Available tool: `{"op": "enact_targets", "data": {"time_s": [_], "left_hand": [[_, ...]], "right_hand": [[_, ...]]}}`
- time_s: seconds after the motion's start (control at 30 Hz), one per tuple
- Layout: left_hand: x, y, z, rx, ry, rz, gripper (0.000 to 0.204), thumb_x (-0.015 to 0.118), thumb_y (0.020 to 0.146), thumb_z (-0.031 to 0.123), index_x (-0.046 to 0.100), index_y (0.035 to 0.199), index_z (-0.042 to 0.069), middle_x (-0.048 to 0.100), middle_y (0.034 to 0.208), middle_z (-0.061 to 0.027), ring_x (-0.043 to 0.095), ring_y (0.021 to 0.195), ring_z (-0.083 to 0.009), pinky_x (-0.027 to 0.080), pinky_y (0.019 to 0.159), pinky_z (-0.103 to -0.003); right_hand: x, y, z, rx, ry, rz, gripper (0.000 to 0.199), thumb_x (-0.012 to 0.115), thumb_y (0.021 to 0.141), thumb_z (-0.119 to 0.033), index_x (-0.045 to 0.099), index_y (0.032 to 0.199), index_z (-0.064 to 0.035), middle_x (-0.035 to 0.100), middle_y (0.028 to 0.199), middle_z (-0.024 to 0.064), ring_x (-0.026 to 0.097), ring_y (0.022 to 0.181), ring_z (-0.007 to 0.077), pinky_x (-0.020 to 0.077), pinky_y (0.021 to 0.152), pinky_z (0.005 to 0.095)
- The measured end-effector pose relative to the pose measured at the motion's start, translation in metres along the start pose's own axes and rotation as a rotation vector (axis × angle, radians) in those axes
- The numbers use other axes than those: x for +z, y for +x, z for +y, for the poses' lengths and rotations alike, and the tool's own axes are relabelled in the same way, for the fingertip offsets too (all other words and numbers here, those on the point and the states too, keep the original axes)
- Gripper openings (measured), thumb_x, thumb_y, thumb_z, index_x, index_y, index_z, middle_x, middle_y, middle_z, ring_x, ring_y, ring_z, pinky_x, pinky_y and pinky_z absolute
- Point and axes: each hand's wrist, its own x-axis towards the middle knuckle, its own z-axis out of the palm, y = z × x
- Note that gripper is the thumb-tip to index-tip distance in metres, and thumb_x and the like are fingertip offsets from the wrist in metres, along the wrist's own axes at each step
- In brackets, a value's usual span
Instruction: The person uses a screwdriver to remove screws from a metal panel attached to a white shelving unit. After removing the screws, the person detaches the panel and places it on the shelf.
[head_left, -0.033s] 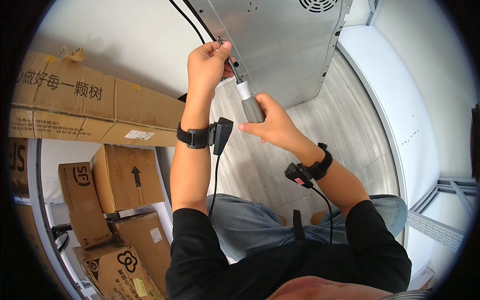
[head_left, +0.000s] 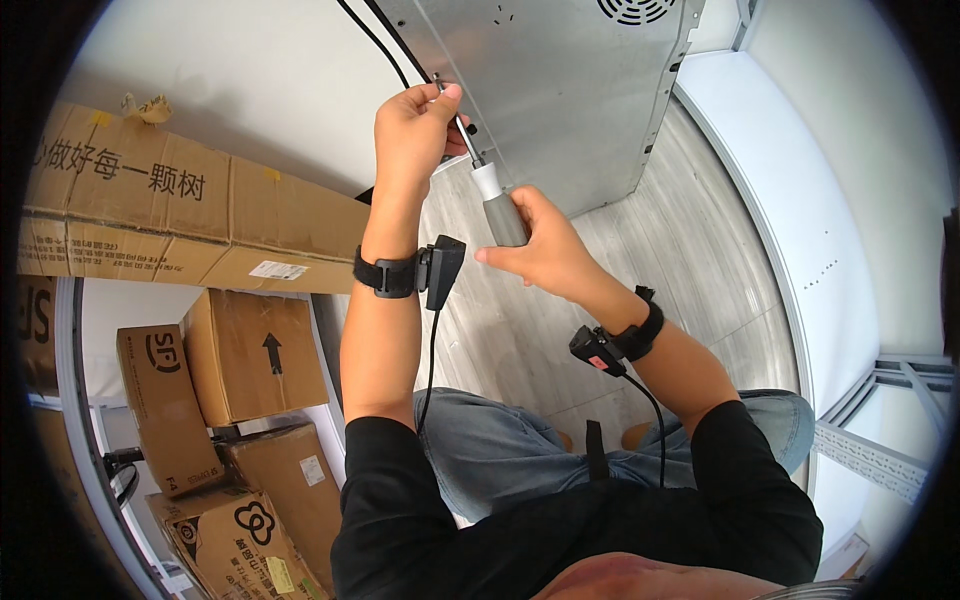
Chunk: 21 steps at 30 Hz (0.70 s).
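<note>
Grey wood-look flooring spreads beneath you, below a pale wall. Your left hand pinches the screwdriver by its shaft near the tip, thumb and fingers together on the metal; your right hand is wrapped around the butt of the grey handle. The screwdriver slants up to the left edge of the vented sheet-metal panel; whether its tip is seated in anything cannot be told from this view. If your right hand pushes off the shaft's line, the tip could skid, scoring the panel or jabbing your left fingertips. A black cable runs just outside that edge, so an outward slip might nick it. Farther left lies a long cardboard box, beside your left wrist.
</note>
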Motion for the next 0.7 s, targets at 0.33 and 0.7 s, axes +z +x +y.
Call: {"op": "enact_targets", "data": {"time_s": [0.33, 0.7], "left_hand": [[0.002, -0.002, -0.005, -0.016, -0.060, -0.020, 0.029, 0.062, 0.088, 0.020, 0.058, 0.100, -0.005, 0.061, 0.068, -0.0074, 0.056, 0.051, -0.0104, 0.049, 0.047, -0.023], [0.046, -0.020, 0.001, 0.155, -0.105, -0.011, 0.025, 0.050, 0.094, 0.026, 0.058, 0.099, 0.003, 0.061, 0.066, -0.0088, 0.058, 0.053, -0.0126, 0.048, 0.049, -0.023]], "right_hand": [[0.000, -0.004, 0.013, -0.143, -0.050, 0.079, 0.047, 0.076, 0.072, -0.023, 0.047, 0.101, 0.0011, 0.056, 0.085, 0.0095, 0.055, 0.076, 0.0163, 0.0453, 0.069, 0.0302], [-0.050, -0.023, 0.024, -0.108, 0.055, 0.129, 0.034, 0.067, 0.072, -0.011, 0.053, 0.102, -0.0014, 0.056, 0.084, 0.0062, 0.054, 0.074, 0.0140, 0.0430, 0.065, 0.0291]]}}
